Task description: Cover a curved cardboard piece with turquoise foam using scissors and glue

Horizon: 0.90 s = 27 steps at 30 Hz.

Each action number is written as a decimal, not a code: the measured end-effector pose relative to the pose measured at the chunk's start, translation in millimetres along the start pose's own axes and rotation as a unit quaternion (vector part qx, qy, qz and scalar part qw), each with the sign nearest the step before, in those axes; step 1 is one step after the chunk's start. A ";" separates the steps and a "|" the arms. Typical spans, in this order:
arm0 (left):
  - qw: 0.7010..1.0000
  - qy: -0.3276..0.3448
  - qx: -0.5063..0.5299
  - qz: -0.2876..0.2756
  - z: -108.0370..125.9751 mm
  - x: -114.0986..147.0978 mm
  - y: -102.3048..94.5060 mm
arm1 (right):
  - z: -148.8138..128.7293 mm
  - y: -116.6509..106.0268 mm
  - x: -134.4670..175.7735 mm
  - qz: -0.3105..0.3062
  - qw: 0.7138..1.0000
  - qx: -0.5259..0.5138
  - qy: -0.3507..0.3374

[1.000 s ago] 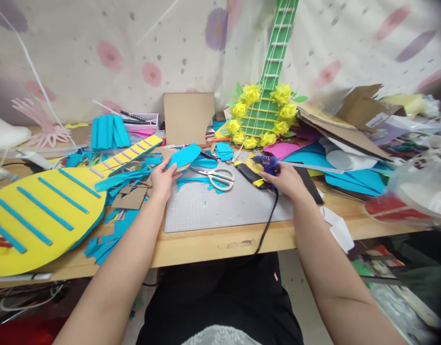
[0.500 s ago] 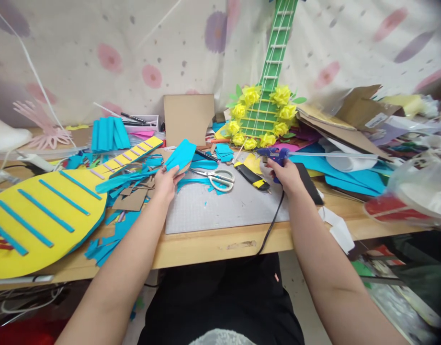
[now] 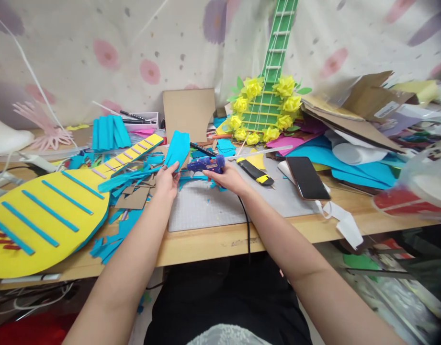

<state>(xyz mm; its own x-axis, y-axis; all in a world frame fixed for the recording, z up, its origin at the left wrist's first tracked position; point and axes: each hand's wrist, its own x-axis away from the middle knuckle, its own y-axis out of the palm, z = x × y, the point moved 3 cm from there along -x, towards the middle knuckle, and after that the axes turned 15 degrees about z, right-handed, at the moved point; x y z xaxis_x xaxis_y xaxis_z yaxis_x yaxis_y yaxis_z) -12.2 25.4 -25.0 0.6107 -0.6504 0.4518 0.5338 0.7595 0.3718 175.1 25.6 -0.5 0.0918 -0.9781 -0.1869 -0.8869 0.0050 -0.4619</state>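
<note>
In my left hand (image 3: 167,181) is a piece of blue paper (image 3: 177,147), its wide end sticking up above my fingers. My right hand (image 3: 225,177) grips a blue hot glue gun (image 3: 206,165) with a long glue stick out of its back. The gun's nozzle points left, close beside the blue paper; whether they touch I cannot tell. A black cord (image 3: 247,225) hangs from the gun over the table edge. Below both hands lies a grey cutting mat (image 3: 202,208). The scissors are hidden behind the gun and my right hand.
A yellow paper guitar (image 3: 51,211) lies left, with blue scraps (image 3: 114,239) beside it. A green guitar with yellow flowers (image 3: 265,112) leans at the back. Right of my hand are a utility knife (image 3: 255,172), a phone (image 3: 308,177) and a plastic-covered bucket (image 3: 410,203).
My right hand has carried the glue gun left, from beside the phone to the blue paper. The paper in my left hand has turned more upright.
</note>
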 end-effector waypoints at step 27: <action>0.995 0.084 -0.043 0.035 -8.2 -1.4 0.8 | 8.3 3.1 -0.3 0.034 0.998 0.037 -0.029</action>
<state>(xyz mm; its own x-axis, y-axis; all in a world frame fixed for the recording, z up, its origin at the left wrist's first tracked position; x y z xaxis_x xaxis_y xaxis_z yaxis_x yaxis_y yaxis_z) -7.8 26.7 -32.0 0.7334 -0.5948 0.3291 0.5308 0.8035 0.2695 176.1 27.7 -9.1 0.0618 -0.9611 -0.2691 -0.8561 0.0876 -0.5094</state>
